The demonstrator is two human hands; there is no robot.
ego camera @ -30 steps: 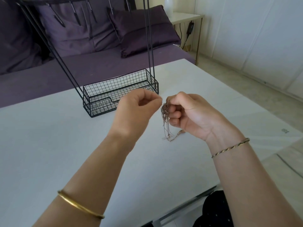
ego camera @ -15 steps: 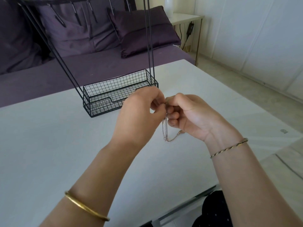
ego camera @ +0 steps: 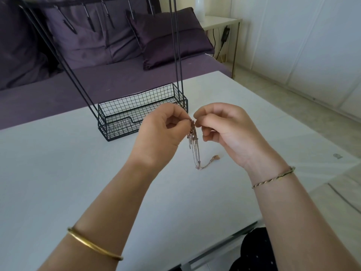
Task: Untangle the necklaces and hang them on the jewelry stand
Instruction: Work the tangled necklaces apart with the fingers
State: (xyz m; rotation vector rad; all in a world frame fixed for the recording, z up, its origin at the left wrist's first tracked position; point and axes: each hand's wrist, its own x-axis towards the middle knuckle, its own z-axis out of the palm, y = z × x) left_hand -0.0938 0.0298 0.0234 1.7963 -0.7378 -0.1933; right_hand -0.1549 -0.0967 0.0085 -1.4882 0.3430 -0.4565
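Fingertips of your left hand and of your right hand meet at the top of the tangled necklaces. Each hand pinches the knot between thumb and forefinger, with the other fingers curled toward the palm. The chains hang from this pinch over the white table. Their lowest loop appears to touch the surface, and a small pendant lies just to its right. The jewelry stand sits on the table behind your hands, with no chain on its hooks.

Step in hand: loosening the knot. Keep both pinches light and tease out one strand at a time. A hard pull apart would probably tighten the snarl. Let the hanging weight show you which chain runs free, then follow it to an end.

Count: two hands, one knot, one visible pendant. Several strands hang, but the number of necklaces cannot be told. One stand, with one wire basket and at least four hooks in view.
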